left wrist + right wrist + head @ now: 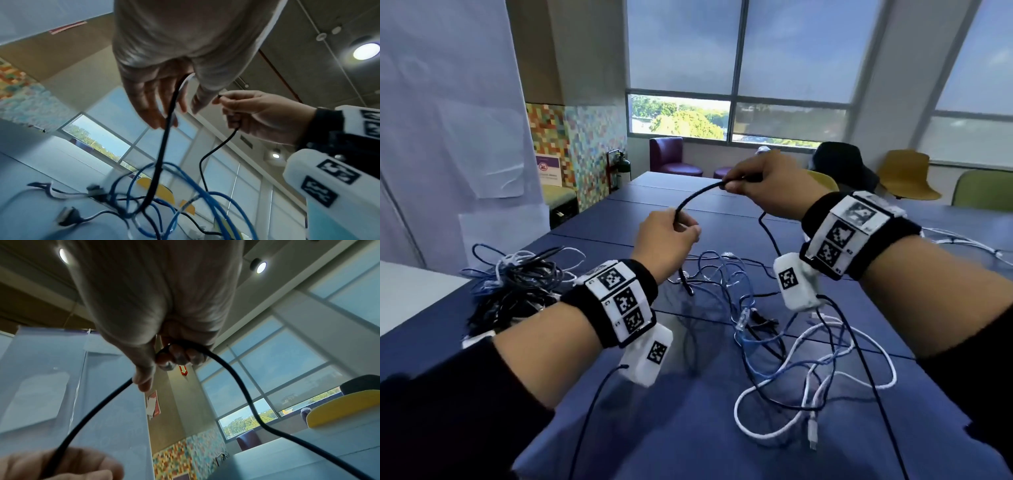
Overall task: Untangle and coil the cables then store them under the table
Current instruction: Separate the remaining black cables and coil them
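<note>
A black cable (697, 195) arches between both hands above the blue table (688, 428). My left hand (671, 236) grips one part of it, and the cable (164, 146) drops from those fingers into the tangle below. Further back and higher, my right hand (756, 181) grips the cable (92, 415) too, with fingers curled round it. Under the hands lies a loose tangle of blue, black and white cables (774, 342). A second bunch of cables (517, 284) lies heaped at the table's left.
A white USB cable (811, 421) loops near the front right. A white surface (410, 294) adjoins the table's left edge. Purple (667, 154), yellow (907, 174) and green (983, 188) chairs stand beyond the table's far end, under the windows.
</note>
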A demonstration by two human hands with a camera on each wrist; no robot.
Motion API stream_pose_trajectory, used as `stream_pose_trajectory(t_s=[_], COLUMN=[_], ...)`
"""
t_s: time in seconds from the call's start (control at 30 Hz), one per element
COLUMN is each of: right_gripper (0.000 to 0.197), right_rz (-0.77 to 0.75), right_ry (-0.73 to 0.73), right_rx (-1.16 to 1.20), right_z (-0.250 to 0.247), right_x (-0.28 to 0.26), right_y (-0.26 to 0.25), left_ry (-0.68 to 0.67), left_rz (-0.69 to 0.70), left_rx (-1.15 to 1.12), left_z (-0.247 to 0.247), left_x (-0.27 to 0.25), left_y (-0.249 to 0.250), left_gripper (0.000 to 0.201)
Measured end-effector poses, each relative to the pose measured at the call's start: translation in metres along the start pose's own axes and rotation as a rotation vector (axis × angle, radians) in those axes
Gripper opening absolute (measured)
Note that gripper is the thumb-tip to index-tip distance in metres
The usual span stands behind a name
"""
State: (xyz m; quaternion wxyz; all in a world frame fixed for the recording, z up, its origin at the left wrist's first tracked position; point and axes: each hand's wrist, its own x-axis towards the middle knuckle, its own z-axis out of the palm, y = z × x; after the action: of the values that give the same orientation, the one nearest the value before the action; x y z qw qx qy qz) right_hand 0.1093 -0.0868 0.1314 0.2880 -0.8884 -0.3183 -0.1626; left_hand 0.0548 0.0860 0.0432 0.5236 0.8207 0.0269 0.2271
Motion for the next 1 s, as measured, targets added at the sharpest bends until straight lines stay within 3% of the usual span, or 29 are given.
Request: stream_pose_trajectory(t_s=[0.13,0.37,0.43,0.6,0.7,0.77,1.0], right_gripper=[0.012,0.008,0.011,0.018,0.016,0.016,0.019], right_rz=[0.010,0.075,0.025,-0.207,-0.305,-0.288,0.165], right_ry=[0.281,0.670,0.771,0.943,0.901,0.798,0.359], right_rx=[0.157,0.307,0.289,0.199,-0.028,-0.226,-0.760], right_z=[-0.032,-0.075,-0.080,-0.082,-0.087,-0.092,-0.082], right_x=[0.005,0.010,0.011,0.005,0.001,-0.001,-0.021], right_y=[0.014,0.043,0.045,0.039,0.037,0.046,0.089], left_ry=[0.033,0.007,-0.020,0.012,0.092,0.171,0.350], left_rz=[-0.012,0.079,0.112,0.209,0.099,0.008,-0.047], left_rx=[-0.217,-0.318,-0.273,-0.148,-0.336,-0.495,-0.735], left_z=[0.011,0.021,0.022,0.026,0.016,0.003,-0.037], left_x=[0.008,0.017,0.021,0.031,0.043,0.052,0.058], left_y=[0.004,-0.003,-0.002,0.006,0.014,0.018,0.027], left_gripper=[0.010,0.009,0.003,0.013,0.017,0.012,0.025])
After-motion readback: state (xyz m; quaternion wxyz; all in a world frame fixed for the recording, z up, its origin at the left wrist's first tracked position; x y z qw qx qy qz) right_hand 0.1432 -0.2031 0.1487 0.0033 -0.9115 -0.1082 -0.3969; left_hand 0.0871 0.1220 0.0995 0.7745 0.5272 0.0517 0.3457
